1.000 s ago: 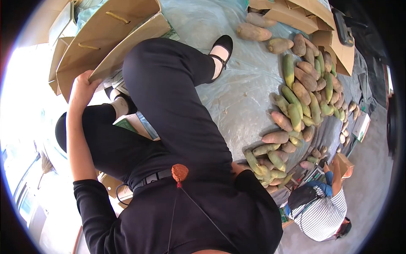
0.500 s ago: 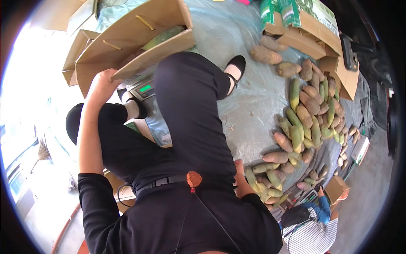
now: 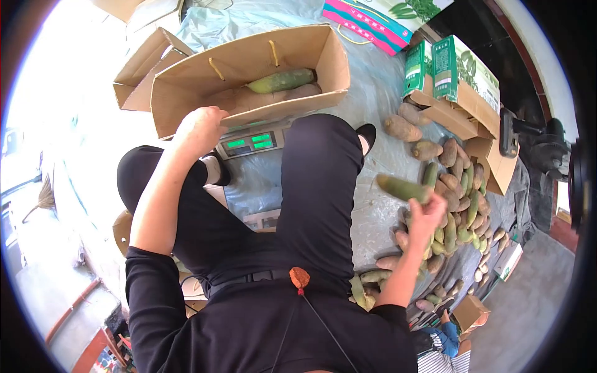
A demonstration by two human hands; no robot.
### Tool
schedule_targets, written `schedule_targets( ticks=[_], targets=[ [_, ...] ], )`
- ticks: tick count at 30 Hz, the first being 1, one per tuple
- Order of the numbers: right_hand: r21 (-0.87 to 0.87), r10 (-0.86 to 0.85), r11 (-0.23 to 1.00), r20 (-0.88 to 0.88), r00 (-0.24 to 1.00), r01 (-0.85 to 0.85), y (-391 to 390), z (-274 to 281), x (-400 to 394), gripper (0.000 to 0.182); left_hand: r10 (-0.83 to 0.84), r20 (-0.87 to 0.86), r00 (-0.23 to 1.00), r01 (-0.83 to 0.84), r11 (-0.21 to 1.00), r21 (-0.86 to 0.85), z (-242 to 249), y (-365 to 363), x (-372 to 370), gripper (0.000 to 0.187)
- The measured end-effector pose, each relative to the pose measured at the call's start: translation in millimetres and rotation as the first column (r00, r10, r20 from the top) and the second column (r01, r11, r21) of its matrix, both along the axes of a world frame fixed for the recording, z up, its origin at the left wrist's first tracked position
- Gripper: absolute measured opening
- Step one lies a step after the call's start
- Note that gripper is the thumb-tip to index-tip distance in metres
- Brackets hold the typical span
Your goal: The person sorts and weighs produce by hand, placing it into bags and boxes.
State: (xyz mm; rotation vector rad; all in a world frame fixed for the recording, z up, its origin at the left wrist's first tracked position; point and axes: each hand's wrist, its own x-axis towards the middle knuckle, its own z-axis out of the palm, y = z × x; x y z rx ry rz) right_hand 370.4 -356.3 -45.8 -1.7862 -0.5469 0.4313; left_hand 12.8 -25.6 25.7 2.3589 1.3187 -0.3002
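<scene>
My left hand (image 3: 200, 132) is closed at the near rim of an open cardboard box (image 3: 280, 109), its fingers curled at the edge. Inside the box lie a long green vegetable, like a green radish (image 3: 283, 81), and brown ones partly hidden by the wall. The box rests on a scale (image 3: 252, 143) with lit green displays. Off to the right, my right hand (image 3: 428, 214) grips one end of another long green radish-like vegetable (image 3: 401, 188), held above the floor beside the pile.
A pile of brown tubers and green vegetables (image 3: 460, 205) spreads over the plastic sheet (image 3: 258, 183) at right. Green-and-white cartons (image 3: 463, 81) and a pink-edged box (image 3: 373, 25) stand beyond. At lower right a person in a striped top (image 3: 435, 360) works near another carton (image 3: 471, 312).
My right hand has come up from beside my hip, now holding a green radish-like vegetable. My view has shifted, showing more of the box's inside and the scale. My left hand stays at the box's rim.
</scene>
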Motion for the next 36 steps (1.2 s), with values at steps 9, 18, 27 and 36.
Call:
schedule_targets(
  ticks=[9,18,27,36],
  targets=[
    [0.556,0.155,0.773,0.300,0.941,-0.305,153,161,0,0.044,-0.065,0.030,0.997,0.063,0.996,0.056,-3,0,-4,0.022],
    [0.268,0.724,0.556,0.307,0.617,-0.786,297,148,-111,0.037,-0.086,0.022,0.996,0.085,0.996,0.027,-1,2,-4,0.023],
    [-0.173,0.803,0.507,0.449,0.391,-0.844,330,99,-162,0.027,-0.046,0.058,0.997,0.046,0.999,-0.002,10,1,7,0.023],
    [0.139,0.447,0.883,0.042,0.894,-0.448,208,28,-17,0.023,-0.015,0.064,0.998,0.018,0.999,-0.050,7,3,6,0.027]
  ],
)
